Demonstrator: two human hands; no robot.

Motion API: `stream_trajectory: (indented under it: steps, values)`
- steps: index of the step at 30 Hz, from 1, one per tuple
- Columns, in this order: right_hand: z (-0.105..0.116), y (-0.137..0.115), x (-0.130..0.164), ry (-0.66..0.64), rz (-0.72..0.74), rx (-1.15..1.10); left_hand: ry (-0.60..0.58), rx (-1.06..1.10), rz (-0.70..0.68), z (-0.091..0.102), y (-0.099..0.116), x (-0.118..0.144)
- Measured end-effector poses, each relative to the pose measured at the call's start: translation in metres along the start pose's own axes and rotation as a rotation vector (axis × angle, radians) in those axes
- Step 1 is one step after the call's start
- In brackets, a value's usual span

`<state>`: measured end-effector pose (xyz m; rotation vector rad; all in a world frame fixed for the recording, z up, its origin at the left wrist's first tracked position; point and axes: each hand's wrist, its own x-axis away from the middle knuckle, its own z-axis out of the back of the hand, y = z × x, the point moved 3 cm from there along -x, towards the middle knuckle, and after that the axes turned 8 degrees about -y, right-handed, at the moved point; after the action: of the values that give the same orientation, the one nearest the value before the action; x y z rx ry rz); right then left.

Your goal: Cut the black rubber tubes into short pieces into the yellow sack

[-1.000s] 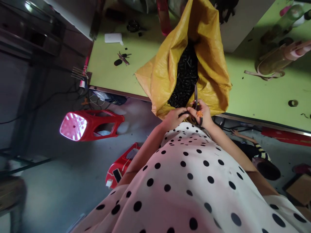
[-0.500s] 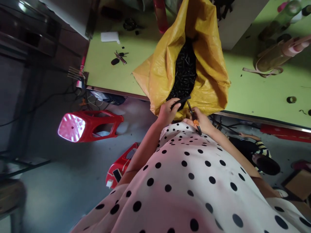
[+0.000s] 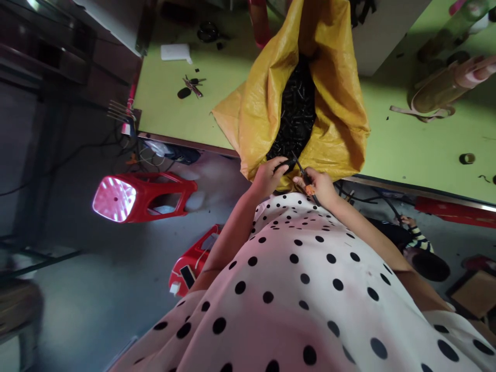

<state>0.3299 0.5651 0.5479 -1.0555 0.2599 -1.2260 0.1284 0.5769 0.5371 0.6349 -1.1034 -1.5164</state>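
Left hand [image 3: 267, 178] fingers pinch a short black plastic piece [image 3: 284, 164]; right hand [image 3: 320, 186] grips small black-handled scissors [image 3: 304, 175]. Both have edged closer since half a second ago, meeting at the yellow woven sack [image 3: 256, 113] mouth, tabletop [image 3: 182, 119] edge.

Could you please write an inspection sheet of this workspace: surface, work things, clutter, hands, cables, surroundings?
Surface: green table, lightly littered.
Work things: yellow sack on the table edge, open, full of small black pieces; scissors; one black piece.
Clutter: keys, white box, tape ring, rolls.
Hands: left hand holds the black piece; right hand holds the scissors, blades at the piece.
Cables: tangle under the table edge.
Surroundings: red stools lying on the floor; another person low at right.
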Motion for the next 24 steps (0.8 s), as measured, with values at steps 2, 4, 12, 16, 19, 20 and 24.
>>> stream_trajectory:
  steps: [2,4,12,16,19,20,24]
  values:
    - [-0.001,-0.002,-0.004,0.031,0.005,-0.037,0.017,0.019,0.018,-0.001,-0.002,0.001]
    - [-0.001,-0.005,-0.008,0.046,0.022,-0.127,0.015,0.034,0.019,-0.003,-0.001,0.003]
    - [0.013,-0.010,-0.019,0.277,0.053,-0.377,-0.240,0.188,0.025,-0.027,0.004,0.008]
    - [0.016,0.001,-0.003,0.156,0.026,-0.295,-0.017,0.169,0.097,-0.014,-0.006,0.003]
    - [0.009,0.008,0.013,-0.043,-0.016,-0.177,0.081,0.129,0.098,-0.004,-0.006,0.001]
    - [0.006,0.010,0.017,-0.085,-0.033,-0.146,0.082,0.110,0.084,-0.004,-0.003,0.001]
    - [-0.002,0.007,0.017,-0.134,-0.041,-0.088,0.010,0.020,0.036,-0.009,0.010,0.001]
